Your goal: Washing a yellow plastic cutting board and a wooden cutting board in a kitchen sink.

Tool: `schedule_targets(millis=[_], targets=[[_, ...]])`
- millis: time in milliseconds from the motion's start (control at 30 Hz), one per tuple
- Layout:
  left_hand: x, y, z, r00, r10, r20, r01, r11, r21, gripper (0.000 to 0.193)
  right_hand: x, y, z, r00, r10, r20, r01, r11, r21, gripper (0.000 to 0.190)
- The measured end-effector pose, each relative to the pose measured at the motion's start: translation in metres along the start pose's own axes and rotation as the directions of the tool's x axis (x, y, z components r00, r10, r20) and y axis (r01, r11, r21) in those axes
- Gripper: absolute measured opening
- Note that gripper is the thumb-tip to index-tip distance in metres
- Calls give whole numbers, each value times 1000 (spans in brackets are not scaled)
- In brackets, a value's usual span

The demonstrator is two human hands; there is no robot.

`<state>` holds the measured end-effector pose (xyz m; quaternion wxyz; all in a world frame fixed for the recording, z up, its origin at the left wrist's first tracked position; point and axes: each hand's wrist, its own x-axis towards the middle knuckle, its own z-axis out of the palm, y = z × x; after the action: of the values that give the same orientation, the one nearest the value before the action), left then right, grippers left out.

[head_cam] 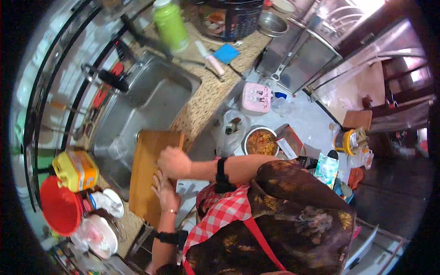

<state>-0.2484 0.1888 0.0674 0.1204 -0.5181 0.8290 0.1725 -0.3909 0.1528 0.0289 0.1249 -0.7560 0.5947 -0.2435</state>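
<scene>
A wooden cutting board [146, 178] lies across the near part of the steel sink [165, 92] and the counter edge. My left hand [167, 194] rests on the board's near side, fingers spread, with a thin bracelet at the wrist. Just beside it, my right hand [174, 162] is curled into a fist over the board, slightly blurred. Whether anything sits inside that fist is hidden. Both forearms wear black straps.
Left of the sink stand a yellow jug [75, 171], a red basin [60, 206] and a white basket [101, 237]. A knife [209, 58], blue sponge cloth [226, 53] and green bottle [171, 25] occupy the right counter. On the floor are a food-filled pot [262, 141] and pink container [256, 97].
</scene>
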Motion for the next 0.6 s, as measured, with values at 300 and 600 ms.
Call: schedule_targets(millis=[300,600], targets=[[19,-16,-80,965,218,-142,-245,947,-210,64,68,-4,-75,989,87,-117,-89,996,-11,12],[9,-13,-109,940,265,-214,-316,911,-264,77,107,54,-105,817,202,-541,-230,973,16,7]])
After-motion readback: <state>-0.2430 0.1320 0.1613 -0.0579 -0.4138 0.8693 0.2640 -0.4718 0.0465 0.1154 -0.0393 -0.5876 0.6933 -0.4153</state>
